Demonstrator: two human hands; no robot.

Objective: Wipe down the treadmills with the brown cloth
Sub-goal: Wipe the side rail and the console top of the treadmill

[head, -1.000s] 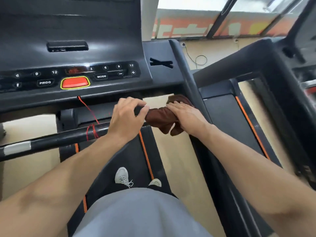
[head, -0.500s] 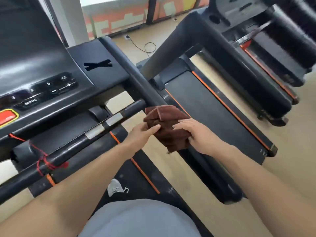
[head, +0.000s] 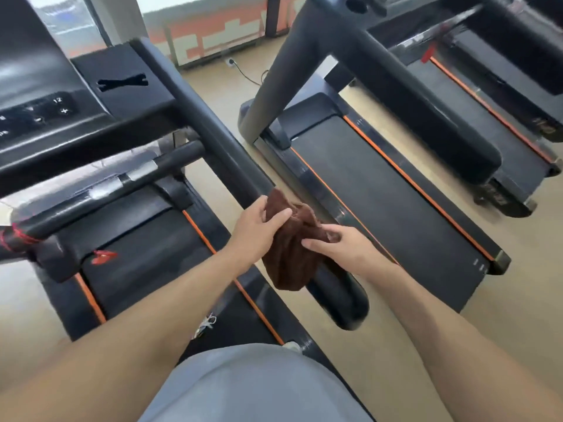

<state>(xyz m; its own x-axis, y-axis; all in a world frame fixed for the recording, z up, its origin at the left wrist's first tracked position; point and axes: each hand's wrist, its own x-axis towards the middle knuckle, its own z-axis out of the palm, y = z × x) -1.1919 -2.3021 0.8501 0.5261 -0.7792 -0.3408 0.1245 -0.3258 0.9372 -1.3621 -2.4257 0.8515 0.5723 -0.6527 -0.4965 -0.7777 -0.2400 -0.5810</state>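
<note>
Shifted right and nearer along the side handrail, off the crossbar: brown cloth hangs lengthwise between left hand and right hand, fingers of both pinching it.

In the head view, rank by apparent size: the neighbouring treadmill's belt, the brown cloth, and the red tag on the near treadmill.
1. Neighbouring treadmill's belt, largest by far.
2. Brown cloth, gripped by the left hand and right hand.
3. Red tag, smallest.
</note>
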